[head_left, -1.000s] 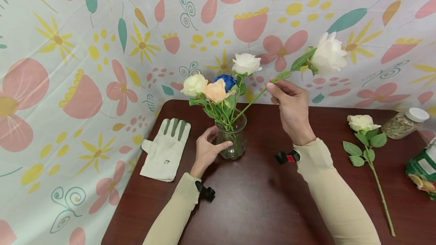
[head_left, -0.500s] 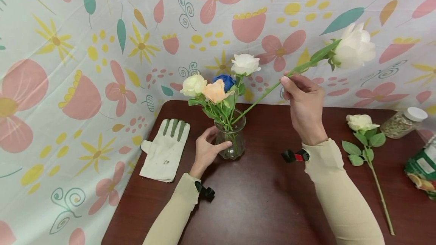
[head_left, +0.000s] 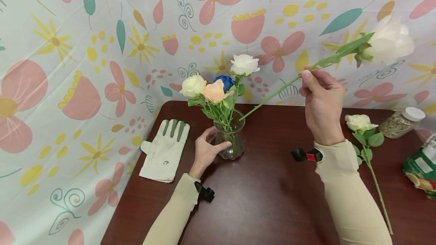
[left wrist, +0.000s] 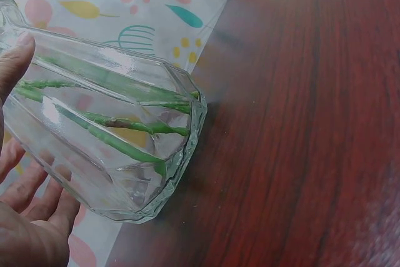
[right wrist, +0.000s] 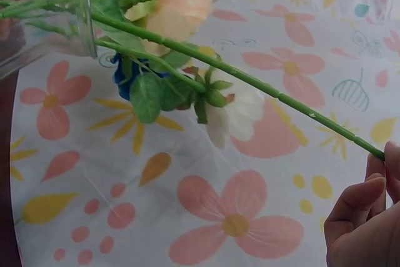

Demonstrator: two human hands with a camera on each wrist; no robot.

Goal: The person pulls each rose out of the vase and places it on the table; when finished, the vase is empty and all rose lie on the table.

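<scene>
My right hand [head_left: 323,105] pinches the green stem of a large white rose [head_left: 390,41], whose bloom leans up to the right. The lower tip of that stem overlaps the rim of a clear glass vase [head_left: 235,144] in the head view. Around the vase's left side curls my left hand [head_left: 209,148], thumb on the front; the left wrist view shows cut stems [left wrist: 134,123] through the glass. Standing in the vase are a white rose [head_left: 244,64], a blue rose [head_left: 225,81], a peach rose [head_left: 215,91] and a cream rose [head_left: 193,85].
A white work glove [head_left: 165,152] lies left of the vase on the dark wooden table [head_left: 245,207]. To the right lie a cream rose stem [head_left: 376,179], a tilted jar [head_left: 400,124] with a white lid and a green bag [head_left: 422,169]. Flower-print cloth [head_left: 136,29] hangs behind.
My right hand has moved to the right with the white rose, drawing its stem up out of the vase's mouth. My left hand has stayed on the vase.
</scene>
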